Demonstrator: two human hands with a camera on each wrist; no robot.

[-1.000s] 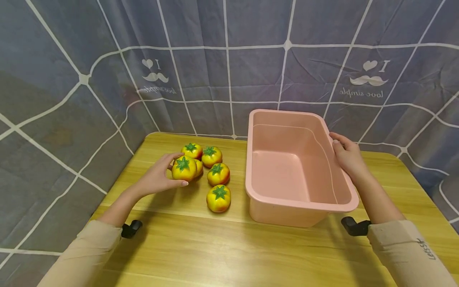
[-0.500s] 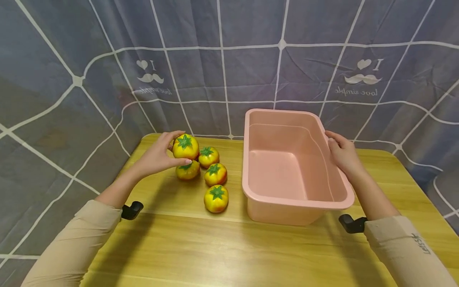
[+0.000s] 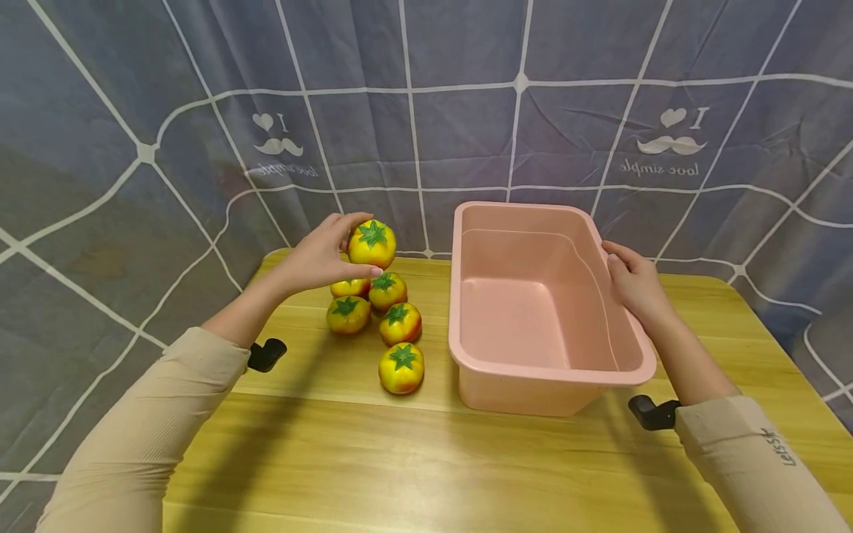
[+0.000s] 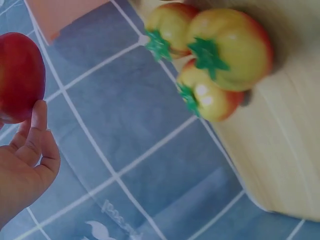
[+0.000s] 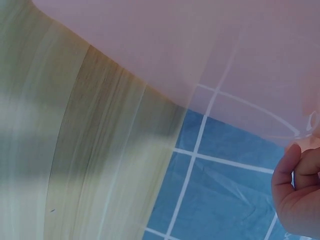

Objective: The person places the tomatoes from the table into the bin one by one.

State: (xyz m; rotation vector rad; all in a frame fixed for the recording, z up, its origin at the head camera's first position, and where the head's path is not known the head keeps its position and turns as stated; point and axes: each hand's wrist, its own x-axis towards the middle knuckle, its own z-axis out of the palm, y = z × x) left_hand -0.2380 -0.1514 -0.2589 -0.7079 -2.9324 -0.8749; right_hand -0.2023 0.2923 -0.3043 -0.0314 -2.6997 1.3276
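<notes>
My left hand (image 3: 318, 253) holds a yellow-and-red tomato (image 3: 373, 246) with a green star-shaped top, thumb below and fingers behind it, raised over the back of the table. The left wrist view shows this tomato's red side (image 4: 20, 75) at the fingertips. Below and in front of the hand, several similar tomatoes (image 3: 401, 324) sit in a loose cluster; one (image 3: 349, 287) is partly hidden by the thumb. My right hand (image 3: 641, 289) grips the right rim of a pink plastic basin (image 3: 553, 376), thumb over the edge. Nothing lies inside the basin.
Both stand on a wood-grain table (image 3: 426, 466). A grey-blue curtain with white grid lines (image 3: 466, 133) hangs behind and to the left. Black wrist mounts (image 3: 266, 355) stick out from both sleeves.
My left hand has lifted the tomato up from the cluster, moving away toward the back and then slightly right. The right hand keeps its grip on the basin.
</notes>
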